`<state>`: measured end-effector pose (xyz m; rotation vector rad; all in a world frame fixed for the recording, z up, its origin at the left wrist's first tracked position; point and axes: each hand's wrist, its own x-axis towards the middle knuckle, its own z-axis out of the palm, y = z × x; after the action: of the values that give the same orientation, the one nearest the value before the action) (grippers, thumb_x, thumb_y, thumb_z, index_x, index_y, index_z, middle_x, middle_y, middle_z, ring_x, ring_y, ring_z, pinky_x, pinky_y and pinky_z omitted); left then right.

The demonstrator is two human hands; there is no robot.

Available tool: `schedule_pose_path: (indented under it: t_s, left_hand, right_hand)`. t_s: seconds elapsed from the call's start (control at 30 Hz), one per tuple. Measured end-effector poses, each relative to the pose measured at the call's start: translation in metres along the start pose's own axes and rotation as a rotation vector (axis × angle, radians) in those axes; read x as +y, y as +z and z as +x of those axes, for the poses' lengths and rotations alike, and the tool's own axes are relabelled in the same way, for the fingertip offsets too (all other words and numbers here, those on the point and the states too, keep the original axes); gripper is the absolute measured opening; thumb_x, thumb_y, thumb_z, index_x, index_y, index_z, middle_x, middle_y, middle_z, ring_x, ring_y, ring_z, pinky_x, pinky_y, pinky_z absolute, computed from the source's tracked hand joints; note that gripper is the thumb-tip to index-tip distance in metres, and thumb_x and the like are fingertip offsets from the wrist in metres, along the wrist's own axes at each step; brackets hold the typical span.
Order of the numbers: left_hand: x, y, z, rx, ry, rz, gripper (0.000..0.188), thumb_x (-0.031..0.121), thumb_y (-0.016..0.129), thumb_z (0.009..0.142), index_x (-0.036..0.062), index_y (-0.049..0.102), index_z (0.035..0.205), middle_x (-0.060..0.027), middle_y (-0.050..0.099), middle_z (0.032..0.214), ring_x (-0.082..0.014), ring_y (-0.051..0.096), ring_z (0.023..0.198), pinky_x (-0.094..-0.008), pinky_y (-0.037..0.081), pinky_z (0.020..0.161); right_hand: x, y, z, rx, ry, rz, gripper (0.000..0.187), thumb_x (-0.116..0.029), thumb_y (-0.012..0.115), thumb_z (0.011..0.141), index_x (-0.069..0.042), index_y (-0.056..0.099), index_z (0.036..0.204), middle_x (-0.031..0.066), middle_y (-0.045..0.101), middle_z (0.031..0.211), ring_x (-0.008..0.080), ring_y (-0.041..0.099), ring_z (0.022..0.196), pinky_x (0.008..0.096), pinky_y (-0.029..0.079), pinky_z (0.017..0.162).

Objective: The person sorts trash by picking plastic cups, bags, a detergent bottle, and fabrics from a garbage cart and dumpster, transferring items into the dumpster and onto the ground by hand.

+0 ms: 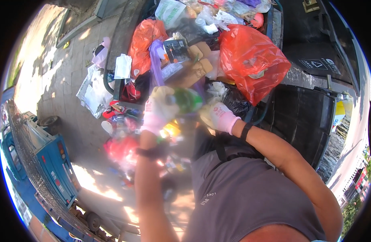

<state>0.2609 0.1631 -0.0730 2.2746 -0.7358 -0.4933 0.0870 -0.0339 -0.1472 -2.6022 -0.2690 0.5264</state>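
Note:
My left hand (159, 105), in a white glove with a pink cuff, is closed round a shiny green bottle (187, 100), blurred by motion. My right hand (218, 115), gloved alike, has its fingers curled close to the bottle's right end. What those fingers hold, if anything, is hidden. Beyond both hands lies a heap of mixed rubbish. In it are brown cardboard pieces (197, 70), a black flat box (177, 51) and a purple bag (156, 64). A large red plastic bag (252, 60) bulges at the right, and an orange-red bag (147, 40) sits at the left.
A dark metal rim (113, 52) borders the heap on the left. Loose litter and a red bag (123, 149) lie on the paved ground to my left. A blue truck (54, 169) stands farther left. Black bins (300, 117) stand at the right.

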Motion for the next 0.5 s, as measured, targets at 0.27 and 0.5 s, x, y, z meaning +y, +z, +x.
schedule_pose_path:
  t_s: [0.27,0.5]
  left_hand:
    - [-0.006,-0.021,-0.001,0.097,-0.187,-0.127,0.036,0.007,0.071,0.073,-0.0022,0.070,0.108,-0.0148,0.074,0.099,-0.0226,0.072,0.089,-0.0323,0.056,0.085]
    - [0.036,-0.078,-0.022,0.299,-0.019,-0.105,0.037,0.000,0.066,0.075,-0.0011,0.068,0.112,-0.0101,0.069,0.102,-0.0178,0.067,0.090,-0.0310,0.055,0.084]
  right_hand:
    - [-0.031,-0.002,0.002,0.054,-0.076,-0.400,0.026,-0.032,0.063,0.094,-0.015,0.070,0.112,0.0109,0.072,0.111,0.0361,0.070,0.105,0.0583,0.047,0.096]
    - [-0.012,0.018,-0.011,-0.033,0.033,-0.418,0.029,-0.037,0.064,0.095,-0.014,0.071,0.111,0.0086,0.070,0.109,0.0312,0.066,0.111,0.0491,0.043,0.106]
